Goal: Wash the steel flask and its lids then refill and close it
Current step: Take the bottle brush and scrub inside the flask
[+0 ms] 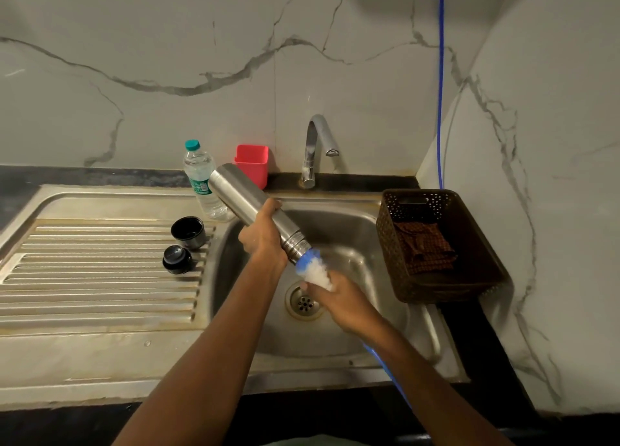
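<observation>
**A:** Which step is this?

**B:** Scrubbing the flask's inside, I'd judge. The work is over the basin at the right end of the stainless steel sink with its ribbed drainboard (100, 204). On the sink's right edge sits a brown perforated plastic basket (392, 244) with a brown cloth in it (no part of the job, as far as I can see).

**A:** And the flask?

**B:** The tall brushed-steel flask (235, 190) is held in the air above the basin. It is tilted, with its base up toward the sink's back edge and its open mouth down toward the drain. The left hand (263, 236) has its fingers wrapped round the body just above the threaded neck.

**A:** What will refill it?

**B:** Probably the clear plastic water bottle with the teal cap (201, 177), upright at the drainboard's back edge just behind the flask. The curved chrome tap (315, 143) shows no stream that I can make out.

**A:** The lids?

**B:** Both are at the drainboard's right edge, beside the basin. There is a black cup-shaped lid (188, 231), mouth up, and a round black stopper lid (177, 259) just in front of it. I cannot tell whether they have been washed.

**A:** The other hand?

**B:** The right hand (342, 303) grips a bottle brush with blue and white bristles (313, 268), fingers closed round the stem right below the head. The head is at the flask's mouth, mostly outside it.

**A:** So what comes next?

**B:** The brush has to go in along the flask's axis while the left hand holds the tilt steady. After that come the rinse, the lids, the refill and the closing.
</observation>
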